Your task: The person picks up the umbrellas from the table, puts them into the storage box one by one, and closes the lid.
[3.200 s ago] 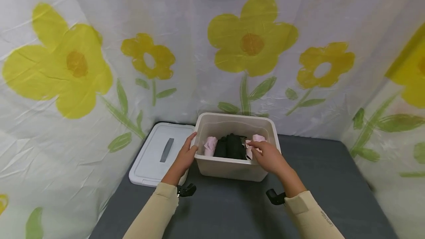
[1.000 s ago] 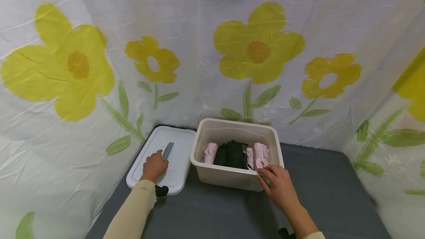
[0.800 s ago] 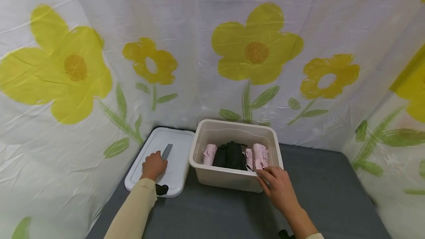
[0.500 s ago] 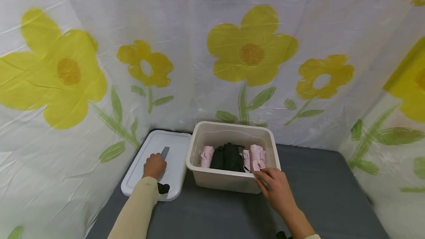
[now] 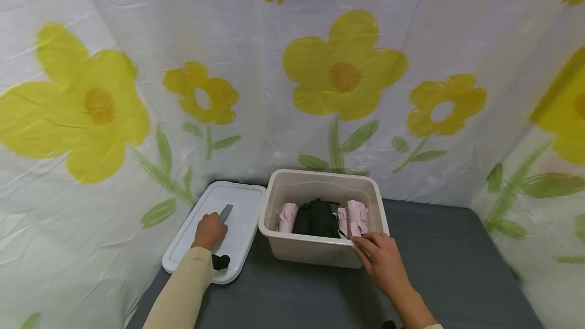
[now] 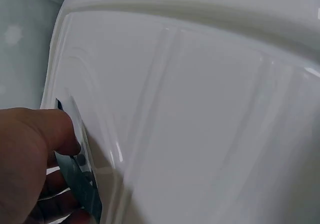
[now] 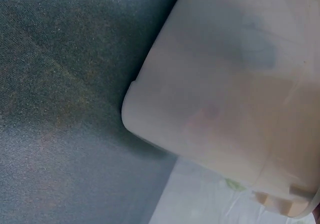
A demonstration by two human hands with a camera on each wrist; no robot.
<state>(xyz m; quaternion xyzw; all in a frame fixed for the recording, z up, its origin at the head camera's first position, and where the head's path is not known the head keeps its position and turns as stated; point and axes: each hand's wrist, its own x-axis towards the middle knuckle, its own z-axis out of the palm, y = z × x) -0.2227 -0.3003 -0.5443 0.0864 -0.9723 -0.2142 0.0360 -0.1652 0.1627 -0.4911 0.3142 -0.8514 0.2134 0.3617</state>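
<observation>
My left hand (image 5: 210, 231) grips the grey handle (image 5: 226, 212) of a white lid (image 5: 242, 197) lying left of the box. In the left wrist view, the thumb and curled fingers close round that handle (image 6: 77, 181). A beige storage box (image 5: 311, 254) stands uncovered at the centre. My right hand (image 5: 381, 258) holds its front rim near the right corner, fingers over the edge and thumb outside. Inside the box lie black rolled bundles (image 5: 322, 220), a pink roll (image 5: 288, 217) at left and more pink rolls (image 5: 358, 217) at right. Most of the right hand is outside the right wrist view.
A dark grey table surface (image 5: 439, 258) extends right of and in front of the box. Behind box and lid hangs a white curtain (image 5: 260, 131) printed with yellow flowers. The lid's right edge lies close beside the box.
My left hand has gone from the box's left side to the lid handle. My right hand has left the pink rolls for the front rim. Lately the lid has shifted slightly towards me.
</observation>
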